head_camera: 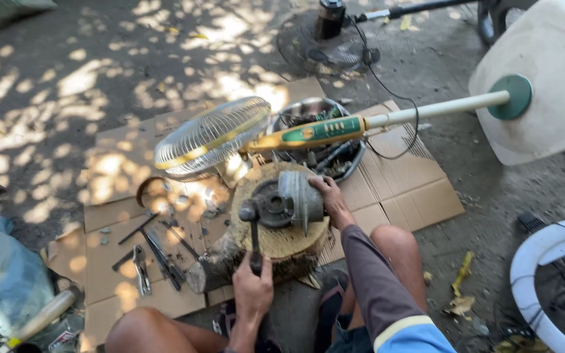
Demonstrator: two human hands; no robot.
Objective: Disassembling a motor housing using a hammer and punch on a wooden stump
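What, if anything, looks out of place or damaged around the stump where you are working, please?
The standing fan lies tipped on its side across the metal bowl, base in the air. The right hand steadies a bare motor on the stump; the left hand holds a hammer.

Pedestal fan point(308, 133), pliers point(141, 271), cardboard point(407, 189)

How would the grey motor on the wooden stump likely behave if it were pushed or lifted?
The motor looks metal, so probably stiff and heavy for its size. It lies on its side on the stump, steadied by the right hand, so it may rock or roll if released. The left hand grips a hammer.
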